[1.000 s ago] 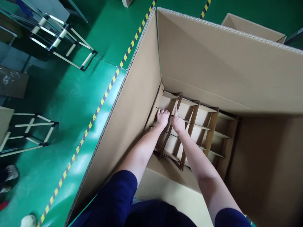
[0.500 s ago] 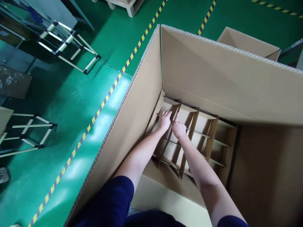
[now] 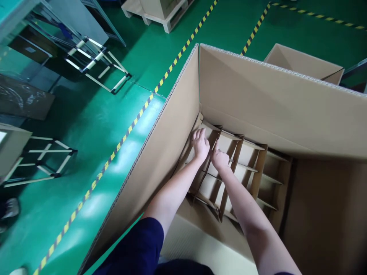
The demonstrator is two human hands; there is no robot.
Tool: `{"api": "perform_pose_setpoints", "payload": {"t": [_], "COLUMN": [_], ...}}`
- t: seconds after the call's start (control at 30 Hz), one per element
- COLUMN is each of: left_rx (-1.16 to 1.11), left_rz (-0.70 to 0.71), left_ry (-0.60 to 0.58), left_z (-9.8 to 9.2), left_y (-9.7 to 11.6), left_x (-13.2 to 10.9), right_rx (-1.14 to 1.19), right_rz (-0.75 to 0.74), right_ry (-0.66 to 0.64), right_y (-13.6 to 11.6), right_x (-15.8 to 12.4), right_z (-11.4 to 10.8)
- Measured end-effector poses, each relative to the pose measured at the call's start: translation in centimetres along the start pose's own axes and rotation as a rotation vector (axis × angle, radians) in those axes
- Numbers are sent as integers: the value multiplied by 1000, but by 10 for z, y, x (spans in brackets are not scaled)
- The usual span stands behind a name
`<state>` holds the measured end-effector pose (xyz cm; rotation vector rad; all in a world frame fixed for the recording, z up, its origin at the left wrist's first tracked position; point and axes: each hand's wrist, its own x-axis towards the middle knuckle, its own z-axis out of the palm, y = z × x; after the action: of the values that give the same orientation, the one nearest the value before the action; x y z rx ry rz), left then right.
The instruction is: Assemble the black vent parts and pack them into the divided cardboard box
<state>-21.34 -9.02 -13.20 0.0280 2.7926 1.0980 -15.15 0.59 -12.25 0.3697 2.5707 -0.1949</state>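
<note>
A cardboard divider grid (image 3: 237,154) of interlocking strips lies on the floor of a large open carton (image 3: 275,99). My left hand (image 3: 201,146) is over the grid's far left cells, fingers apart and slightly bent, with nothing visible in it. Just to its right, my right hand (image 3: 220,157) is closed at the long strip beside those cells, index finger stretched along the strip and the other fingers curled. The right thumb is hidden. Pale card shows at the bottom of the cells.
Tall carton walls surround both forearms. Another open box (image 3: 304,63) stands behind. White tube frames (image 3: 99,63) are on the green floor at left, beyond yellow-black tape (image 3: 126,135). A wooden pallet (image 3: 168,25) bears a box. A person's shoe (image 3: 12,208) shows at the left edge.
The camera view has shifted, so the scene sits slightly lower and further right. My left fingers have straightened and moved a little away from the strip; my right hand stays by it.
</note>
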Motion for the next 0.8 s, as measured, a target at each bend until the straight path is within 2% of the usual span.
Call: {"api": "perform_pose_setpoints", "payload": {"t": [0.07,0.13,0.23,0.33,0.4,0.47,0.63,0.8], "left_rx": [105,196,313,456,581,695,820,771], "left_rz": [17,4,-18,-111,-187,-229,-201,-208], "left_ry": [34,-27,-109,-248,-379,-451,-451,-477], "left_z": [-21,-38,-51,-59,-64,-68,-72,-77], "left_y": [-14,-24,-29,-24,-20,-20,-25,-22], "left_x": [-23,-40,-50,-48,-43,-38,-29,-28], "right_rx": [47,83,137,187,227,276,401,441], "right_rz": [8,-31,-92,-128,-160,-187,-150,-137], "right_ry": [116,209,258,259,254,271,338,332], "right_y": [3,3,1,-1,2,7,25,38], "right_x": [-3,-9,-19,-24,-25,-26,-41,-63], "right_z": [2,10,29,47,53,56,61,69]}}
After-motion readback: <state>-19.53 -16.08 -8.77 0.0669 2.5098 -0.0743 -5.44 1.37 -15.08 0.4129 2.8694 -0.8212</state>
